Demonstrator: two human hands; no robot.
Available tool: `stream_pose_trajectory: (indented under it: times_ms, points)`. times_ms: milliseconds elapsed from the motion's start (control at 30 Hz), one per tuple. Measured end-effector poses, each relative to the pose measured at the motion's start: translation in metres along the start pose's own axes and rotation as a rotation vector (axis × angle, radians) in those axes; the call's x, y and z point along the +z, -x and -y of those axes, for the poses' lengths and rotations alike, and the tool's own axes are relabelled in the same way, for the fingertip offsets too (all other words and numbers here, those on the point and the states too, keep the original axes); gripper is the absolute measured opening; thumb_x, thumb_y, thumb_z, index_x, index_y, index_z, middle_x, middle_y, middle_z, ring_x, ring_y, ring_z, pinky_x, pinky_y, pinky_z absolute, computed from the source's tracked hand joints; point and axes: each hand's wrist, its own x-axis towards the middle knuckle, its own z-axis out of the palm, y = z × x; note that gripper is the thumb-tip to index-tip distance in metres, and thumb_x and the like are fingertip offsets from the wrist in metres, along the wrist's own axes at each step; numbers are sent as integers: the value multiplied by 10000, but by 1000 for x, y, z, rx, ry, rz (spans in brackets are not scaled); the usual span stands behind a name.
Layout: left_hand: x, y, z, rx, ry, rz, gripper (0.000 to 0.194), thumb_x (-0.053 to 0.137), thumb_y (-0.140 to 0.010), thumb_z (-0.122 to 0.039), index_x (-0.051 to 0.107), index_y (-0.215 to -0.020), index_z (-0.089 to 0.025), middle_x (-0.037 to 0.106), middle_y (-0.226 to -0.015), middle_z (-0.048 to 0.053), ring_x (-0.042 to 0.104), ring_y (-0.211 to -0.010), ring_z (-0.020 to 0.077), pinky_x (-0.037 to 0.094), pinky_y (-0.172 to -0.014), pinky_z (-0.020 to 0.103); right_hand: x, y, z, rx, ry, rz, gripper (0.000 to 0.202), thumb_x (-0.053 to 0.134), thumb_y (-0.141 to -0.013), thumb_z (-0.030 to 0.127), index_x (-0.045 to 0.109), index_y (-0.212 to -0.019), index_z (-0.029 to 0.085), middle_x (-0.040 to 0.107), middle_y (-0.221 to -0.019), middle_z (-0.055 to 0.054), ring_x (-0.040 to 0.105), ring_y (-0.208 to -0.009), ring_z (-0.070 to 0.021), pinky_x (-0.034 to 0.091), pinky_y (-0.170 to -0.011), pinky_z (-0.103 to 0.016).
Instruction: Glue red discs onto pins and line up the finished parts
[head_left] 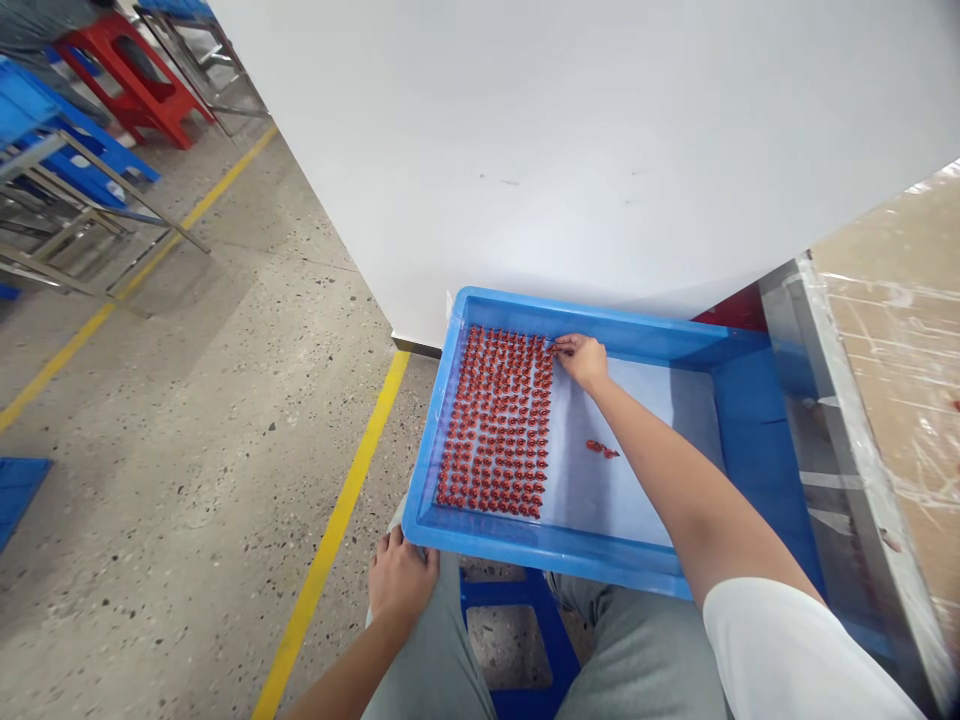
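Pinching a red piece (555,348) in the tray (630,500) — right hand (583,360); left hand (403,577) released, on a knee (444,600).

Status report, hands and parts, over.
Right hand at the top right end of the rows of small red parts. Left hand on the knee, by the blue tray's rim. Few loose red pieces below the right hand.
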Motion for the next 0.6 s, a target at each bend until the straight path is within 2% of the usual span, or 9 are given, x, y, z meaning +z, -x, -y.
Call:
stream_pose_trajectory:
  times_ms: [433,533,600]
  points:
    - [1,1,0,-3,5,2,395,447,-935,-431,680,-1129,-177,635,-1217,138,518,-1168,334,423,-913,456,1,0,2,-17,-18,-7,279,626,-789,90,722,-1043,155,771,-973,-45,733,-961,-197,555,-915,-295]
    - [0,0,0,-4,4,-3,386,459,-928,-434,683,-1104,-175,640,-1198,141,522,-1166,334,430,-899,453,-8,2,0,-12,-1,1,289,610,-814,117,712,-1083,150,765,-1014,-56,731,-958,-186,553,-909,-279]
    - [0,0,0,-1,3,-5,390,457,-928,-437,680,-1106,-172,641,-1190,144,526,-1163,335,434,-889,451,-21,7,-3,2,34,6,277,610,-835,166,713,-1091,142,761,-1024,-71,728,-956,-201,549,-911,-301]
